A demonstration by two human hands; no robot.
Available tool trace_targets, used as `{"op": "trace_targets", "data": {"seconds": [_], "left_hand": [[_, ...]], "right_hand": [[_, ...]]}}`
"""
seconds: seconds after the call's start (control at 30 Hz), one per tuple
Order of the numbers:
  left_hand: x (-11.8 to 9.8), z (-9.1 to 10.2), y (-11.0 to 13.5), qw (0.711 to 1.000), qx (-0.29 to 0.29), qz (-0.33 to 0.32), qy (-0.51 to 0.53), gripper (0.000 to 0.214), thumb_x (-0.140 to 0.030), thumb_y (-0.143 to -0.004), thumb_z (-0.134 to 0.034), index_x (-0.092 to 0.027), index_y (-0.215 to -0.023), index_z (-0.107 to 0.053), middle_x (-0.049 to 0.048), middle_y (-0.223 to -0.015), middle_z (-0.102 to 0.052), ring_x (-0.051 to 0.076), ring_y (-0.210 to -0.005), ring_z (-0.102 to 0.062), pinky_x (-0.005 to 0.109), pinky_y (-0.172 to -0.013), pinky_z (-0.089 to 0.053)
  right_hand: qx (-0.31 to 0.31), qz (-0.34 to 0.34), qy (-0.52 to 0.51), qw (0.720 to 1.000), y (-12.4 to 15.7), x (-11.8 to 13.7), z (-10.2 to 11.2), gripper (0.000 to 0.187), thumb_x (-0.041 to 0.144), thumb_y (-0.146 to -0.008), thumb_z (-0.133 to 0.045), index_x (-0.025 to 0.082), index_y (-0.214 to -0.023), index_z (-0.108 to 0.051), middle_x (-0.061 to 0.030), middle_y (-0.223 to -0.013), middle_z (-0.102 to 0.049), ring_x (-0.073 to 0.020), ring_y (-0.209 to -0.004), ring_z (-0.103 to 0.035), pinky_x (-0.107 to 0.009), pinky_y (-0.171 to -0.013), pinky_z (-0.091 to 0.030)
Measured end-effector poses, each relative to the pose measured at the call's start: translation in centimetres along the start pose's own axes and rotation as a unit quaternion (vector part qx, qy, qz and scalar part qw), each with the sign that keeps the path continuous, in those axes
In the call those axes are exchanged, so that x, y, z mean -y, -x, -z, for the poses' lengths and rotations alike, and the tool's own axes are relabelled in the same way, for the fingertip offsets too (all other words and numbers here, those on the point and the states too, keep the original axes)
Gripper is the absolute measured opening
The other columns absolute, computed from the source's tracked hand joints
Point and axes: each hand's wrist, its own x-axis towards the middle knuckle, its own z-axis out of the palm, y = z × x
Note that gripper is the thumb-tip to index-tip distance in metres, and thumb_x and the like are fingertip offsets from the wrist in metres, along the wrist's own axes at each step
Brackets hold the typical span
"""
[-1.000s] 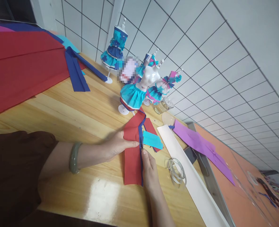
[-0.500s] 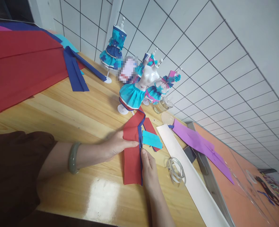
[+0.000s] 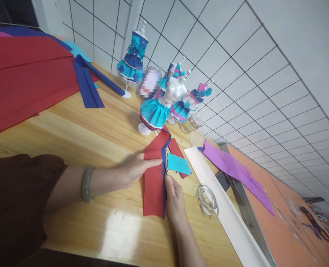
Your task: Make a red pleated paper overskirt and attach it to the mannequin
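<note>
A long red crepe-paper strip [image 3: 154, 189] with dark blue edging [image 3: 163, 196] lies before me, its far end bent toward a small white dress form [image 3: 175, 91] in a turquoise skirt. My left hand [image 3: 135, 167] grips the strip from the left, thumb stretched over the top and fingers hidden beneath. My right hand [image 3: 175, 194] is closed at the blue edge around a slim dark pointed tool [image 3: 165, 169]; its tips touch the edging near my left thumb. Whether these are scissors or tweezers I cannot tell. A turquoise paper piece [image 3: 179, 164] lies just right of the tool.
More dressed forms [image 3: 132, 55] and a glass jar [image 3: 191, 123] stand at the back. Large red paper [image 3: 28, 78] and blue strips [image 3: 88, 87] lie left. To the right are tape rolls [image 3: 207, 200], a white strip [image 3: 222, 200], a phone [image 3: 223, 180] and purple paper [image 3: 234, 170].
My left thumb has slid slightly up along the strip. The strip's near end has shifted a little left, away from my right hand, which stays nearly in place with the tool.
</note>
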Motion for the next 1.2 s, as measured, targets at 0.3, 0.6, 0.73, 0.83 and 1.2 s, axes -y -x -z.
{"op": "trace_targets", "data": {"seconds": [0.3, 0.6, 0.73, 0.83, 1.2], "left_hand": [[0.9, 0.7, -0.7, 1.000, 0.012, -0.023, 0.006, 0.034, -0.027, -0.068, -0.073, -0.016, -0.100, -0.067, 0.0104, -0.105, -0.071, 0.026, -0.092, -0.067, 0.040, -0.085, -0.051], [0.7, 0.6, -0.5, 1.000, 0.007, -0.023, -0.017, 0.033, -0.026, -0.069, -0.072, -0.017, -0.100, -0.067, 0.0096, -0.104, -0.071, 0.025, -0.090, -0.067, 0.039, -0.083, -0.052], [0.9, 0.7, -0.3, 0.999, 0.006, -0.015, -0.044, 0.035, -0.030, -0.068, -0.073, -0.017, -0.101, -0.067, 0.0091, -0.104, -0.071, 0.027, -0.094, -0.066, 0.040, -0.083, -0.052], [1.3, 0.9, -0.4, 0.998, 0.010, -0.005, -0.060, 0.036, -0.034, -0.067, -0.074, -0.016, -0.098, -0.068, 0.0099, -0.102, -0.072, 0.029, -0.094, -0.066, 0.041, -0.083, -0.052], [1.4, 1.0, -0.5, 0.997, 0.012, 0.006, -0.077, 0.041, -0.036, -0.067, -0.074, -0.017, -0.102, -0.068, 0.0102, -0.104, -0.071, 0.030, -0.098, -0.065, 0.043, -0.087, -0.050]], "right_hand": [[0.002, 0.006, -0.002, 1.000, 0.0, 0.1, -0.2, 0.041, 0.054, -0.089, -0.039, 0.020, -0.067, -0.049, -0.0004, -0.069, -0.054, -0.0172, -0.072, -0.048, -0.028, -0.068, -0.038], [0.009, 0.007, -0.012, 1.000, 0.2, 0.4, -0.4, 0.038, 0.050, -0.091, -0.037, 0.020, -0.071, -0.049, 0.0000, -0.073, -0.054, -0.0163, -0.073, -0.046, -0.027, -0.067, -0.037], [0.000, 0.002, -0.015, 1.000, 0.2, 0.4, -0.4, 0.039, 0.051, -0.090, -0.038, 0.019, -0.072, -0.052, -0.0001, -0.072, -0.056, -0.0165, -0.071, -0.048, -0.027, -0.065, -0.038], [-0.001, 0.000, -0.021, 1.000, 0.1, 0.4, -0.4, 0.040, 0.051, -0.091, -0.037, 0.019, -0.079, -0.057, -0.0012, -0.077, -0.060, -0.0171, -0.072, -0.050, -0.028, -0.066, -0.039], [0.000, 0.011, -0.036, 0.999, 0.3, 0.7, -0.6, 0.037, 0.045, -0.094, -0.036, 0.019, -0.092, -0.062, -0.0045, -0.097, -0.067, -0.0204, -0.088, -0.056, -0.029, -0.078, -0.042]]}}
